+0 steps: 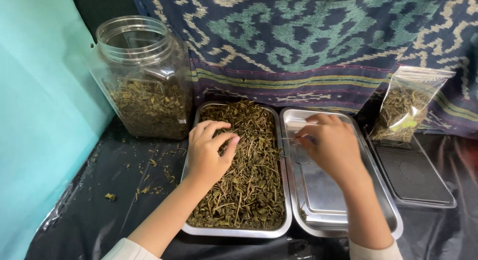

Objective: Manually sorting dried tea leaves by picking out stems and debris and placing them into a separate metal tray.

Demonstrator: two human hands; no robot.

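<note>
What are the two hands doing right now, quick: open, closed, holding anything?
Left hand: fingers curled, resting on the dried herbs in the left tray.
Right hand: over the right tray, fingertips pinched; what it holds cannot be told.

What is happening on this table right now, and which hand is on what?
A person works over two steel trays set side by side. The left hand rests with curled fingers on the dried herbs that fill the left tray. The right hand hovers over the nearly bare right tray, pinching what looks like a thin stem. A lidless plastic jar partly full of the same herbs stands at the back left, and a small clear bag of herbs stands upright on the flat scale at the right.
</note>
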